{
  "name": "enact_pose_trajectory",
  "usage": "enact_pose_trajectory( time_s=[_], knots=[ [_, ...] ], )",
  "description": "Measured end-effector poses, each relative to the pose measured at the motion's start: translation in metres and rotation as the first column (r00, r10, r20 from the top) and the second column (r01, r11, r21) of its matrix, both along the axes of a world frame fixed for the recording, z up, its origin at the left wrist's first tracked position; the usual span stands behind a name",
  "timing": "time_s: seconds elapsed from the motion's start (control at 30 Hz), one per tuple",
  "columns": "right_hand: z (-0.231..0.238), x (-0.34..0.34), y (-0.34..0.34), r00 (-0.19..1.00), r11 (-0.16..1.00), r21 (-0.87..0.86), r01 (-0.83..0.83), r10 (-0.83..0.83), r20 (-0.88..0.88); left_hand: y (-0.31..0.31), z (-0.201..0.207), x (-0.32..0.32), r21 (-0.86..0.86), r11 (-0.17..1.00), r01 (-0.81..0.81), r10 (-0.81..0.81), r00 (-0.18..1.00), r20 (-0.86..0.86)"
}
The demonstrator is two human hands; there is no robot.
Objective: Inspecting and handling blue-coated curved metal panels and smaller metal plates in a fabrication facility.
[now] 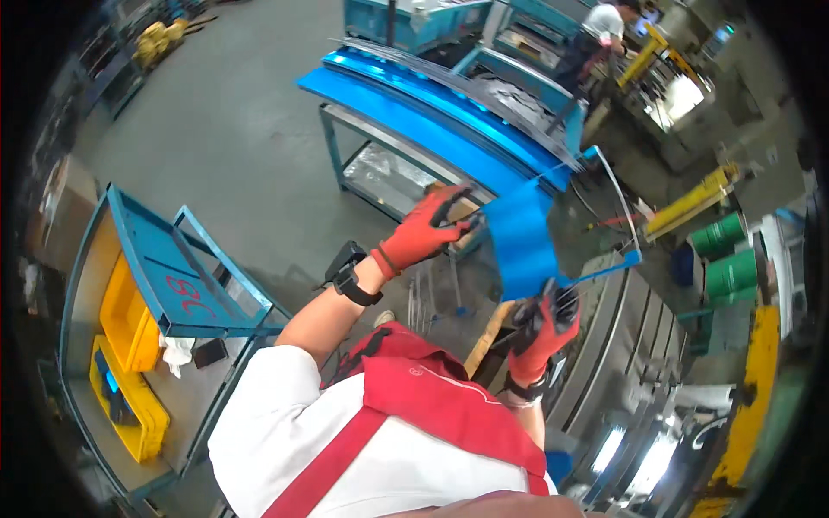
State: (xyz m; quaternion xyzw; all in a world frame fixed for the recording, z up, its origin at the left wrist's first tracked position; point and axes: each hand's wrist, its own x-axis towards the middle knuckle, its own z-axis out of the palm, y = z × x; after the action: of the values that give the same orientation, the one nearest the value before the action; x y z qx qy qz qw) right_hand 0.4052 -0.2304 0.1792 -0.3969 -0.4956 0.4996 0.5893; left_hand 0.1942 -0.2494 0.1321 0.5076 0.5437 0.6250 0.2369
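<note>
A blue-faced sheet metal panel (522,242) is held up in front of me, slightly rippled. Thin strips run from its right side around a big rectangular opening, ending in a pale far strip (618,197). My right hand (546,326), in a red glove with dark fingers, is closed on the panel's lower edge near the corner. To the left of the panel is my left hand (427,226), gloved alike, with thumb and fingers apart. Its fingertips come close to the panel's left edge; whether they touch it I cannot tell.
Long blue sheets (414,108) lie stacked on a bench ahead. A blue cart (194,298) with yellow bins (129,397) stands at left. At right are a slotted metal machine bed (604,345), green drums (730,274) and a yellow post (749,406). A person (600,34) works farther back.
</note>
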Motion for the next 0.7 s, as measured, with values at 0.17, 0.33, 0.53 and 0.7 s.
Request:
enact_pose_trajectory(
  time_s=[0.17, 0.33, 0.53, 0.7],
  knots=[
    [0.022, -0.058, 0.058, 0.995, 0.983, 0.166, -0.078, 0.086, -0.042, -0.022, -0.064, -0.059, -0.208, 0.909, -0.360, 0.410, 0.861, 0.300],
    [0.048, -0.091, 0.084, 0.994, 0.968, 0.236, 0.085, -0.098, 0.046, -0.069, -0.147, -0.063, -0.725, 0.564, 0.394, 0.194, 0.791, 0.580],
    [0.040, -0.050, 0.140, 0.991, 0.914, 0.395, 0.094, -0.048, -0.125, -0.001, -0.173, -0.040, 0.145, 0.915, 0.377, -0.110, -0.111, 0.988],
    [0.039, -0.001, 0.180, 0.880, 0.659, 0.732, 0.172, -0.437, 0.186, 0.081, -0.164, -0.099, 0.283, 0.903, -0.323, -0.380, -0.297, 0.876]
  ],
)
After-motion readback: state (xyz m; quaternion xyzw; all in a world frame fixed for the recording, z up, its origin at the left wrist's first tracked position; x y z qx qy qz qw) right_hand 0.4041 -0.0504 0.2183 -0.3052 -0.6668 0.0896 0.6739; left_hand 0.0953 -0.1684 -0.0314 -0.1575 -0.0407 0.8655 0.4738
